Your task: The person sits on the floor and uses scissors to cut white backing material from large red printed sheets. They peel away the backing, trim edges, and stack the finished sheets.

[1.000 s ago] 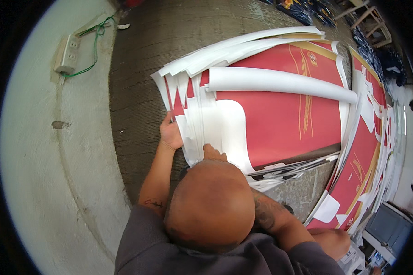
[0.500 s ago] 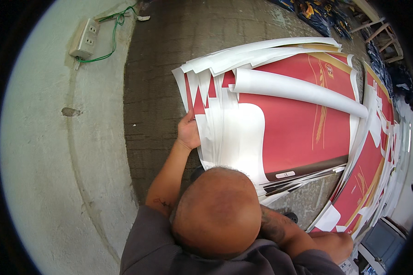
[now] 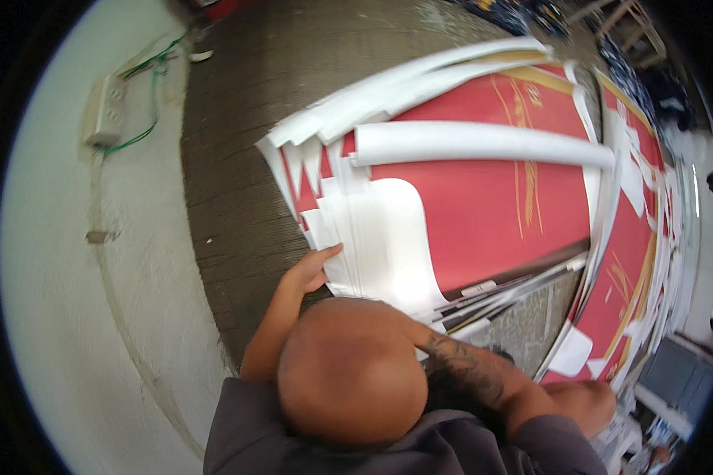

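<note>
A wide stack of red, gold and white printed sheets (image 3: 499, 206) lies on the floor, its left end layered in staggered white edges. A white rolled strip (image 3: 483, 141) lies across its upper part. My left hand (image 3: 314, 267) grips the stack's left edge, thumb and fingers closed round it, slightly blurred. My right forearm (image 3: 474, 366), tattooed, reaches inward; that hand is hidden behind a close-cropped head (image 3: 348, 380), seen from above between grey-shirted shoulders (image 3: 547, 443).
A rough wall (image 3: 71, 261) bounds the left, with an outlet box (image 3: 105, 111) and green cable. A second sheet stack (image 3: 622, 261) lies right. Dark bundles (image 3: 650, 91) and wooden frames (image 3: 638, 32) are at the upper right, a grey flat panel (image 3: 677, 376) lower right.
My left hand has moved down the stack's left edge toward the head. The right-hand fingers visible on the sheets a second ago are now hidden behind the head.
</note>
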A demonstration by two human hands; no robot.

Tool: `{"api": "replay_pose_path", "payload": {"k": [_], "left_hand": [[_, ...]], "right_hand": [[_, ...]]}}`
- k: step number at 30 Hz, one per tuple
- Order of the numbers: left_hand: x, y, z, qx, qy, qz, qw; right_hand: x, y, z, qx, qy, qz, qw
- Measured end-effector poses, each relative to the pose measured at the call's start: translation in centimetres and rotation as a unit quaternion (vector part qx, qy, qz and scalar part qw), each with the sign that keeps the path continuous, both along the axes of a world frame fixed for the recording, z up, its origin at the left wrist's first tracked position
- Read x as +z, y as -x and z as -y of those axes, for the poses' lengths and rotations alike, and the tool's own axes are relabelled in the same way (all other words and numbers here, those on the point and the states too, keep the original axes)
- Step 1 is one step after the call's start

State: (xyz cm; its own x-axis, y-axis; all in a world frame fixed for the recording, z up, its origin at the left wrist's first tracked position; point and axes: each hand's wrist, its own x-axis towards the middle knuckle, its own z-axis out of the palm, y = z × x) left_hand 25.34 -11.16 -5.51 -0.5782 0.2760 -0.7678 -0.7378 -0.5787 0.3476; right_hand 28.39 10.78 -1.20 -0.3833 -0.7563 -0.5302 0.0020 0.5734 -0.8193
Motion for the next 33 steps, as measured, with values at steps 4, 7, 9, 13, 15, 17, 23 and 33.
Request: {"api": "replay_pose_path", "payload": {"k": [4,7,9,13,15,17,23,33], "left_hand": [[1.8,-0.6,-0.6,-0.085,0.111,0.026,0.990],[2.6,-0.9,-1.1,-0.014,0.002,0.022,1.000],[2.7,-1.7,-2.2,-0.043,0.052,0.060,0.996],[2.7,-3.1,-4.3,-0.138,0.160,0.050,0.976],[2.7,-3.3,-4.6,-0.129,0.126,0.054,0.982],[2.7,-3.1,-4.3,-0.072,0.093,0.068,0.991],[1.7,-3.0,-3.5,-0.194,0.150,0.023,0.969],[2.4,-0.3,5.4,-0.219,0.568,-0.028,0.793]], "right_hand": [[3.8,5.5,-2.1,0.016,0.010,-0.080,0.997],[6.6,11.2,-6.0,0.045,0.009,-0.160,0.986],[8.2,14.0,-8.8,0.012,0.026,-0.186,0.982],[8.5,14.8,-10.6,0.117,-0.016,-0.251,0.961],[7.6,12.5,-9.6,0.087,-0.030,-0.210,0.973],[6.5,9.0,-7.8,0.034,-0.041,-0.189,0.981],[3.2,-0.8,1.9,-0.085,-0.105,-0.288,0.948],[3.5,0.7,2.3,-0.064,-0.123,-0.072,0.988]]}}
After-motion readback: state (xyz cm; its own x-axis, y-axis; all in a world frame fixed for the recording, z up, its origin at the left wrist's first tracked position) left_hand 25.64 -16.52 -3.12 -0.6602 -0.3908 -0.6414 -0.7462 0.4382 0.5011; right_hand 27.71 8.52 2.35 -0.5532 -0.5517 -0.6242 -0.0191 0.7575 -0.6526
